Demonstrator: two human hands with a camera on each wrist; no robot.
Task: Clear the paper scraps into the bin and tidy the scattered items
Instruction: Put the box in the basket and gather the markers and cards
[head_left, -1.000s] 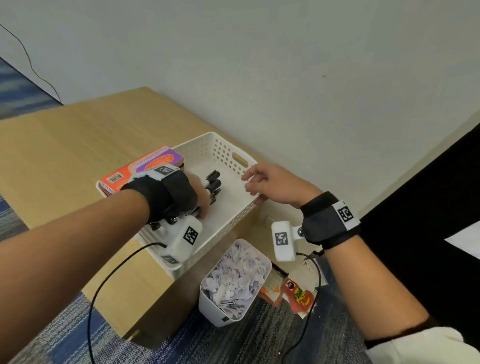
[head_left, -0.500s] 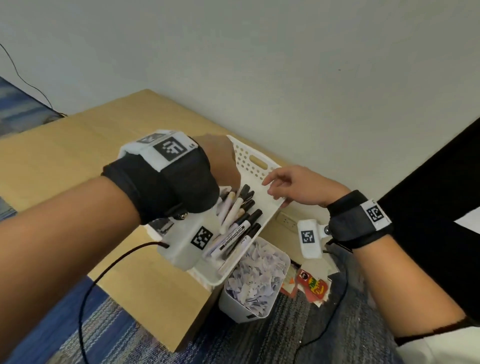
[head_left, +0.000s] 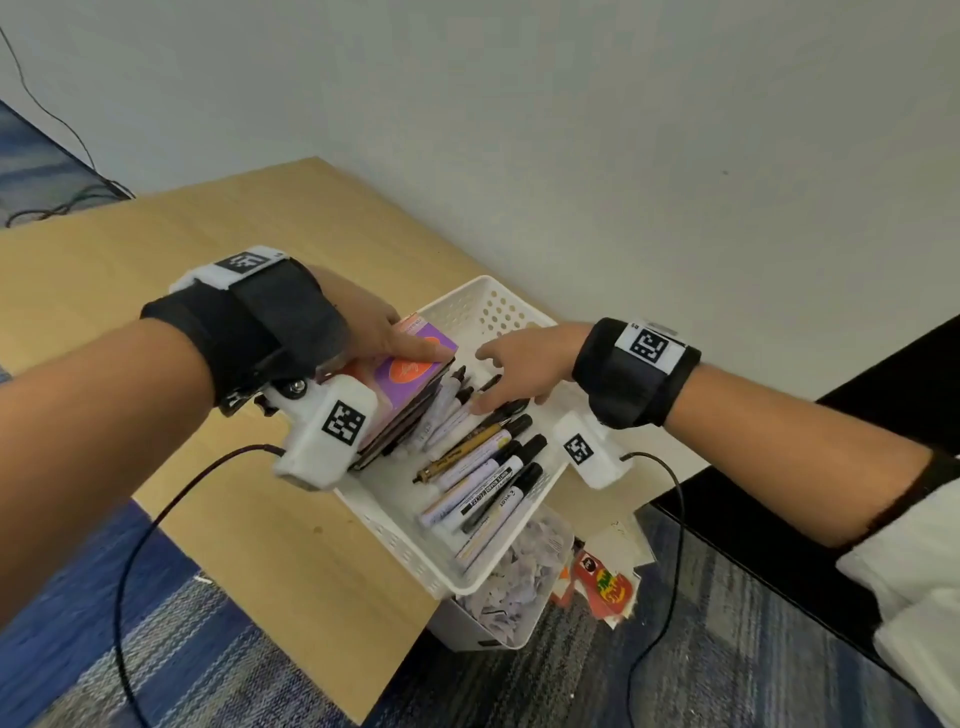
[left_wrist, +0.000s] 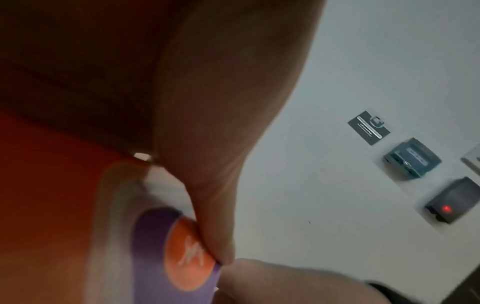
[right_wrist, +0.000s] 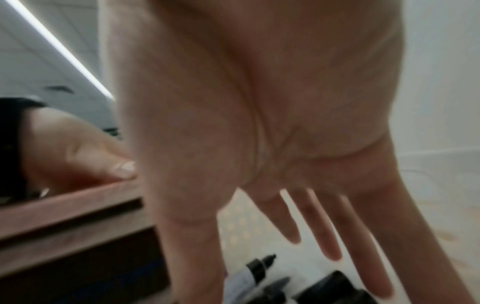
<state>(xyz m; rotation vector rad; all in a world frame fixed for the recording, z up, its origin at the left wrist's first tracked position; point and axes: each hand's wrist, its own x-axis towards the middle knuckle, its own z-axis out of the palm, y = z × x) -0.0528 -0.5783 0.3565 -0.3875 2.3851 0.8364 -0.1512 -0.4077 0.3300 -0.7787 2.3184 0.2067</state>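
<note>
The left hand (head_left: 358, 322) gripped the books (head_left: 410, 384) at the basket's (head_left: 488, 306) edge; the right hand's (head_left: 524, 364) fingers (right_wrist: 324, 222) lay spread, released, touching the markers (head_left: 483, 467).

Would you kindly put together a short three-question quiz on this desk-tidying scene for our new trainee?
1. True or false: the white perforated plastic basket sits wholly on the light wooden table.
2. Multiple choice: what does the left hand hold? A) a black-capped marker B) the orange and purple book stack C) a paper scrap
3. Fill in: the white bin of paper scraps stands on the ____.

Key:
1. False; its near corner juts over the table edge, above the bin.
2. B; the open right hand reaches over the black-capped markers.
3. Floor.
</note>
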